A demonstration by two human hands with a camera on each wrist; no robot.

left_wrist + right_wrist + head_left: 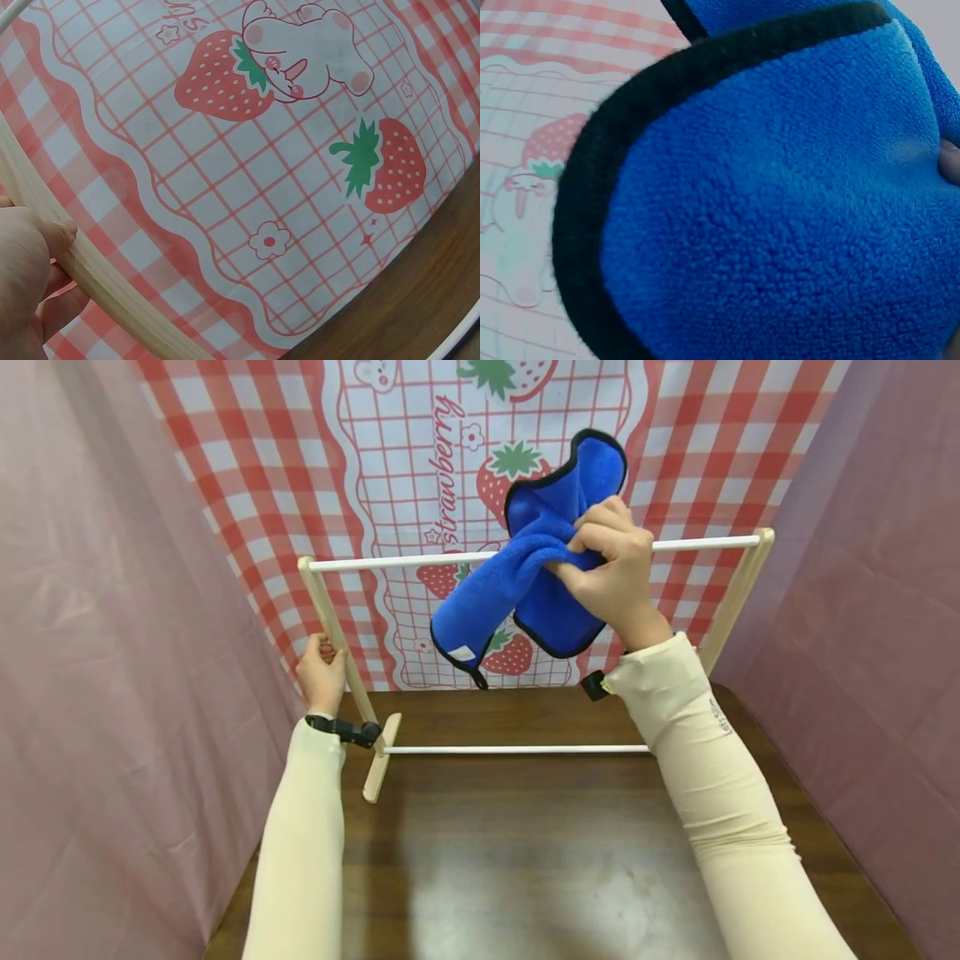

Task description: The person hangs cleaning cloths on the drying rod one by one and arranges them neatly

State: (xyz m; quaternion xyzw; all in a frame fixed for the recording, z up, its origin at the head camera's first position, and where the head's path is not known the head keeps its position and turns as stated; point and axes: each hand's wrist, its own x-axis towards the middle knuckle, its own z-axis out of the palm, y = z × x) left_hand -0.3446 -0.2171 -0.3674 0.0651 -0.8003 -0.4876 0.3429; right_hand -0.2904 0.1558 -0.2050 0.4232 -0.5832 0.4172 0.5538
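Observation:
A blue towel [487, 597] with black edging and a small white tag is bunched in my right hand [615, 560], which pinches its middle in front of the rack's white top bar [401, 561]. The towel's corners spread out above and below the fingers. In the right wrist view the blue towel [780, 187] fills most of the picture, and only a bit of a finger shows. My left hand [322, 672] holds the left wooden post [330, 614] of the rack. The left wrist view shows thumb and fingers about that wooden post [112, 292].
The rack's lower white bar [517, 749] runs just above the brown table [525, 843], and a wooden foot [382, 758] supports its left side. Behind stands a strawberry-printed checked cloth [255, 468]. Pink curtains [105, 652] hang at both sides.

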